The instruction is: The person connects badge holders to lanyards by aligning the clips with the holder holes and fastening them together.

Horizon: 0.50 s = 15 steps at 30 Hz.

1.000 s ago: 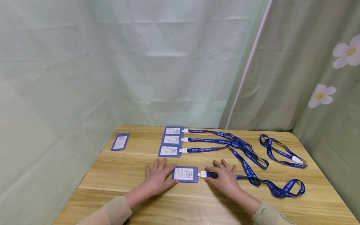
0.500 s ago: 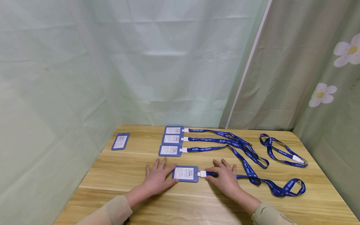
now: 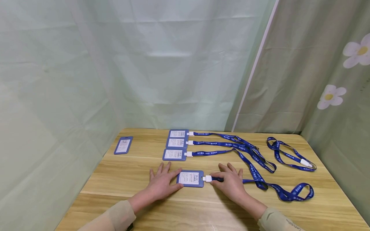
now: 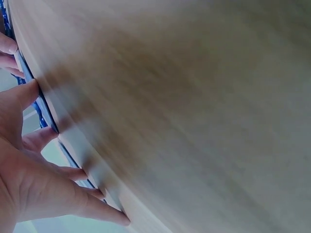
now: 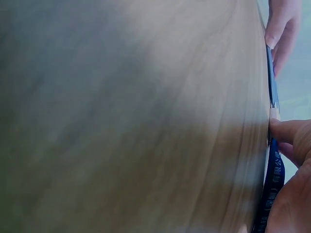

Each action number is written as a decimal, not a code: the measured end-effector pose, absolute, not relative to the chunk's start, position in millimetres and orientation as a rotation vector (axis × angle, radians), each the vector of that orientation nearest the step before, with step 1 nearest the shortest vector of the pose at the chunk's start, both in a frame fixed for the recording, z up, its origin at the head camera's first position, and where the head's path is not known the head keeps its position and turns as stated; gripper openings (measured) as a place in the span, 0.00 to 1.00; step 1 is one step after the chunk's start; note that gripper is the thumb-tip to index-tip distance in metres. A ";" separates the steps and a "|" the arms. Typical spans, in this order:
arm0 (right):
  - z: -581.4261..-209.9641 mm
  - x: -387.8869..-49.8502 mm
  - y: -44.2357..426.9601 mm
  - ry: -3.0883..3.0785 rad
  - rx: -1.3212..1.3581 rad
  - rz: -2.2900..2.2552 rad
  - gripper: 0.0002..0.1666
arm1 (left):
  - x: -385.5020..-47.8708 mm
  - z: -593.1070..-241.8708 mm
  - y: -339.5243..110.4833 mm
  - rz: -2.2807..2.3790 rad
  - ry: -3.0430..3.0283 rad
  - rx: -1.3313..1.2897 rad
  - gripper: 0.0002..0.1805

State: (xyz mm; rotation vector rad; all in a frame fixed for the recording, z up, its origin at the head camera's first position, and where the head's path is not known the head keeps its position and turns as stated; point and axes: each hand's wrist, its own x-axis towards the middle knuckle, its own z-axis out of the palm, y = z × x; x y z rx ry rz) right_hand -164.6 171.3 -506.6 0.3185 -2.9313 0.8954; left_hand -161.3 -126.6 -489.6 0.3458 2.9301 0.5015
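Note:
A blue ID card holder (image 3: pixel 189 178) lies flat near the front of the table, a white lanyard clip (image 3: pixel 207 179) joined at its slotted right end. My left hand (image 3: pixel 162 183) rests on the table with spread fingers; its thumb and index fingertip touch the holder's left edge. At the clip's right end, my right hand (image 3: pixel 230 182) pinches the blue lanyard (image 3: pixel 280 192) between thumb and index finger. The strap passes under that hand and ends in a loop on the right. The right wrist view shows the thumb (image 5: pixel 286 130) against the clip.
Behind the hands, several card holders (image 3: pixel 174 154) lie stacked in a column, their lanyards (image 3: pixel 212 153) stretching right. A single holder (image 3: pixel 123 145) lies at the far left, and a separate lanyard (image 3: pixel 289 156) at the right. Curtains (image 3: pixel 185 80) hang along the table's back.

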 end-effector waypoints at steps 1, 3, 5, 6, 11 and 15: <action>-506.6 -164.9 171.0 -2.935 0.317 0.894 0.16 | -161.4 -489.5 -126.6 0.506 2.929 0.343 0.37; -506.6 -165.5 170.5 -2.942 0.314 0.891 0.16 | -161.6 -489.0 -126.5 0.511 2.927 0.339 0.37; -506.2 -165.8 170.0 -2.945 0.313 0.888 0.16 | -161.7 -488.6 -126.4 0.508 2.927 0.335 0.36; -505.9 -165.9 169.9 -2.946 0.310 0.889 0.16 | -161.8 -488.3 -126.4 0.508 2.927 0.334 0.36; -504.7 -165.7 169.9 -2.941 0.310 0.894 0.16 | -162.1 -487.9 -125.8 0.507 2.926 0.332 0.36; -504.1 -165.5 170.0 -2.940 0.310 0.899 0.15 | -162.0 -487.4 -125.5 0.519 2.923 0.331 0.36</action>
